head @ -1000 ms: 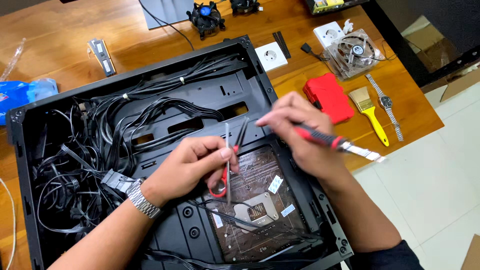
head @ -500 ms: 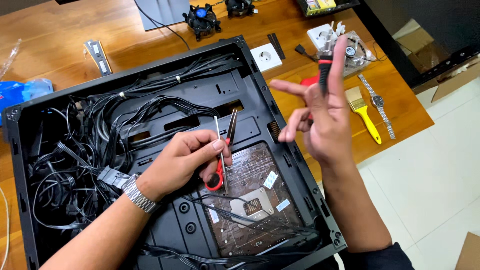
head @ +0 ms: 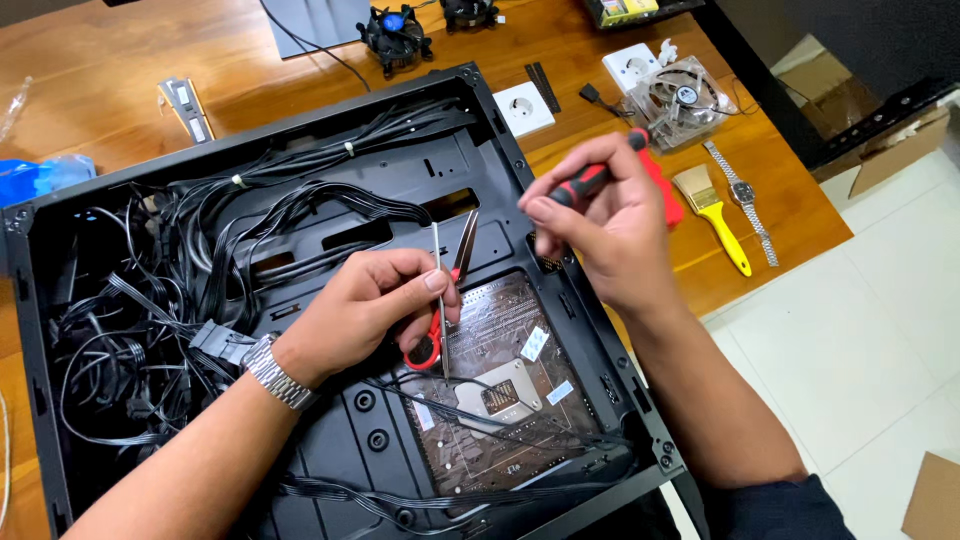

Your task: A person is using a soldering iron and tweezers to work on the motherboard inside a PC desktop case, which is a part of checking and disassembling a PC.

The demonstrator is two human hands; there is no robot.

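Left hand point(head: 375, 305): over the middle of the open black computer case point(head: 300, 180), fingers point(head: 432, 282) pinching a pair of slim metal tweezers point(head: 438, 300) upright, together with red-handled scissors point(head: 445, 300) whose blades point towards 12 o'clock; a steel wristwatch sits on this wrist.
Right hand point(head: 610, 225): raised above the case's right wall, at 3 o'clock from the left hand, fingers curled and pressed around the red-and-black screwdriver handle point(head: 590, 180) (its tip is hidden behind the hand).
Brown circuit board point(head: 500, 390): lying flat in the case floor, at 5 o'clock from the left hand, with a metal bracket plate near its middle.
Black cable bundle point(head: 150, 300): filling the case's left half, at 9 o'clock from the left hand.
Wooden surface point(head: 100, 60): carries the case.
Yellow-handled paintbrush point(head: 715, 210): on the surface at 3 o'clock from the right hand, just beside a loose metal-band watch point(head: 748, 200).
Clear-framed case fan point(head: 680, 95): at 1 o'clock from the right hand.
White wall socket plate point(head: 523, 108): touching the case's top right corner area, at 12 o'clock.
Black cooler fan with blue hub point(head: 395, 30): at the surface's far edge, 12 o'clock.
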